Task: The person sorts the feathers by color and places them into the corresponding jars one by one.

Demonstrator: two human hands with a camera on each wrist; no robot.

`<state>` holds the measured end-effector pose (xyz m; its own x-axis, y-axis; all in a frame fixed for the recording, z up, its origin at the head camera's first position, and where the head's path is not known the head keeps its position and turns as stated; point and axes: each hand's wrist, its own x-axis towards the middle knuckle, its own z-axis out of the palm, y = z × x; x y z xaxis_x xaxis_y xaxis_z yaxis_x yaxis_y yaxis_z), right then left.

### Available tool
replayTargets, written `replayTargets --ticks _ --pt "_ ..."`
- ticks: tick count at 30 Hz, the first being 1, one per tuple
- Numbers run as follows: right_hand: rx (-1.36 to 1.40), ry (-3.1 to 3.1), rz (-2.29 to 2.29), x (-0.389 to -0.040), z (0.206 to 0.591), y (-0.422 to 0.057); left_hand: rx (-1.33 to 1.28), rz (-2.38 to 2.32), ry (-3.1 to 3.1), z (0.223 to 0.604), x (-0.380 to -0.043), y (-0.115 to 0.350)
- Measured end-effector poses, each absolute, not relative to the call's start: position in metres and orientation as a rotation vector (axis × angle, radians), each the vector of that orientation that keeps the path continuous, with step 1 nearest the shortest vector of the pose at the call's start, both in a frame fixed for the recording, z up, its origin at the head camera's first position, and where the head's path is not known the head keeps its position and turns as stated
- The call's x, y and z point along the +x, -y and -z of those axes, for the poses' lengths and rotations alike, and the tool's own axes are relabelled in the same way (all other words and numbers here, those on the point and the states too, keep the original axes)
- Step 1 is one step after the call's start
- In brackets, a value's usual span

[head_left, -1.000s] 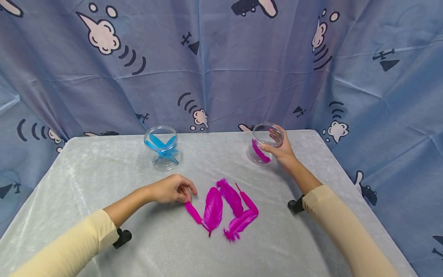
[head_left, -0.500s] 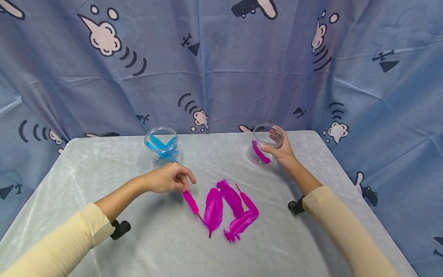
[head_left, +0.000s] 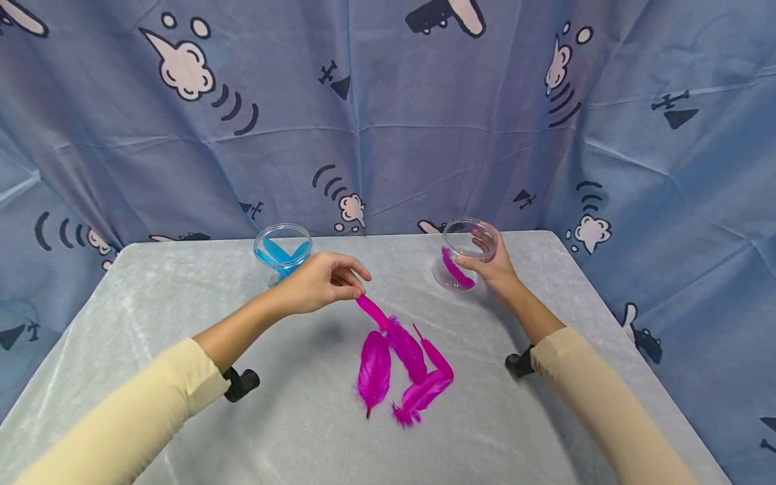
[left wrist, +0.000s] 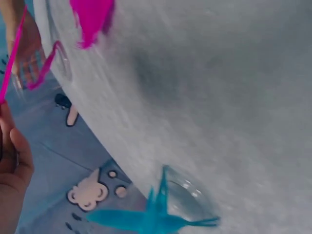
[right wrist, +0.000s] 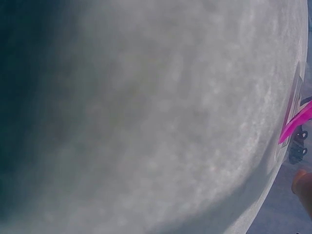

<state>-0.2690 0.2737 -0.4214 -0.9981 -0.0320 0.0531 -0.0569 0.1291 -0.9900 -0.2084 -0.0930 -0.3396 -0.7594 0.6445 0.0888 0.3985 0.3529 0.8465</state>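
Pink feather [head_left: 372, 312] hangs over the middle of the table [head_left: 515, 424], one end held by the left hand [head_left: 321, 279]. Taking 12 o'clock as the far side, that hand is at the feather's 10 o'clock, its fingertips nearly together in a light pinch. From there the pink feather slants down toward 4 or 5 o'clock. Its lower tip meets the fluffy end of the oval feather [head_left: 407, 351] in the head view; whether the two touch, I cannot tell. At 6 o'clock lies the broad feather [head_left: 374, 369], quill toward 6. Between 4 and 5 o'clock, past the oval feather, lies the angled feather [head_left: 445, 370], its fluffy end toward 7 or 8 and its thin quill toward 11; whether it is one bent piece or two meeting at a corner, I cannot tell.

Further out, at 2 o'clock, is the right jar [head_left: 455, 246], clear, with a loose feather [head_left: 456, 271] leaning inside. The right hand [head_left: 494, 259] grips it from 3 o'clock, spread wide round it, with fingers visible through the rim. At 10 o'clock, beyond the left hand, is the left jar [head_left: 283, 228] with blue feathers [head_left: 280, 253], its lower part hidden by the left hand and wrist.

Cream sleeves [head_left: 130, 417] come in from 8 and 4 o'clock, and a blue curtain [head_left: 424, 101] printed with clouds hangs at 12
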Motion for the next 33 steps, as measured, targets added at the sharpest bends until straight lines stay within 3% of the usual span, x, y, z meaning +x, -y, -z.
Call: replayTargets --ticks 17,33 --pt "0.053 2.356 -2.053 -0.268 0.418 -0.270 0.845 -1.679 -2.448 0.309 -0.235 0.036" --pt "0.079 2.358 -2.046 -0.271 0.422 -0.272 0.679 -1.807 -2.626 0.303 -0.251 -0.022"
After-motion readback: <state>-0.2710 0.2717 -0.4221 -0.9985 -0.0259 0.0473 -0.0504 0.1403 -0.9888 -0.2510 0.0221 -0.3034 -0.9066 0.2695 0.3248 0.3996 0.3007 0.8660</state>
